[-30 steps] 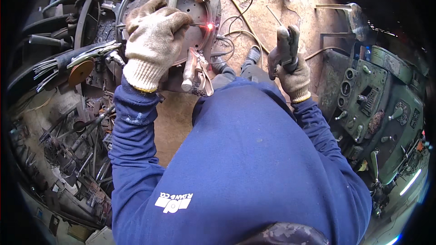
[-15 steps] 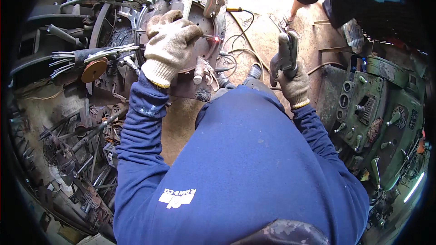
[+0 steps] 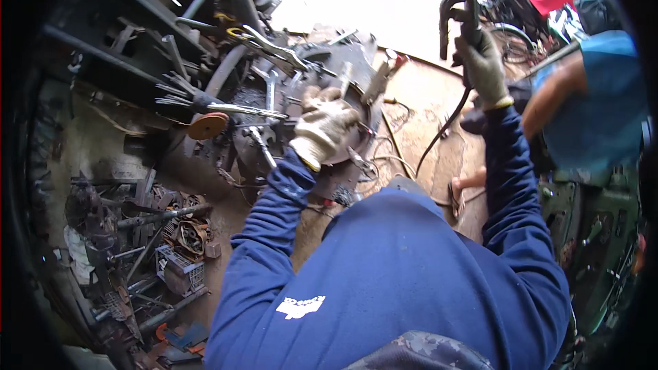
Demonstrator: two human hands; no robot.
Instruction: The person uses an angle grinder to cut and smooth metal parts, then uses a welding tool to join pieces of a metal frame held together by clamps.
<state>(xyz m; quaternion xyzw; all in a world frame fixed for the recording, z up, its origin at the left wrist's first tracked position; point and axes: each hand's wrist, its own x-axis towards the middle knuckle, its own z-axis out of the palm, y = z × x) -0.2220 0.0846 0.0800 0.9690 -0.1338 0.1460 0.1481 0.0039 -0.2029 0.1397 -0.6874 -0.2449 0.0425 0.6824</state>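
My left hand (image 3: 323,127), in a pale knitted glove, is closed over a round metal plate (image 3: 353,98). A thin rod (image 3: 366,128) pokes out beside its fingers, its tip near the plate's rim. Far forward on the right, my gloved right hand (image 3: 485,68) grips a dark electrode holder (image 3: 469,0), raised away from the work. A black cable (image 3: 445,127) hangs from it. Locking pliers (image 3: 274,48) lie across the workpiece left of the left hand, and another clamp (image 3: 380,79) stands at its far right edge.
A bundle of welding rods (image 3: 181,96) and an orange disc (image 3: 208,125) sit at the left. Scrap metal (image 3: 178,233) covers the lower left floor. A person in blue (image 3: 596,109) stands close on the right, near a green machine (image 3: 596,226); a bicycle (image 3: 514,44) is behind.
My right hand has lifted the electrode holder forward and up. The view has shifted, and the person at the right appears nearer. The red glow at the plate's rim has faded.
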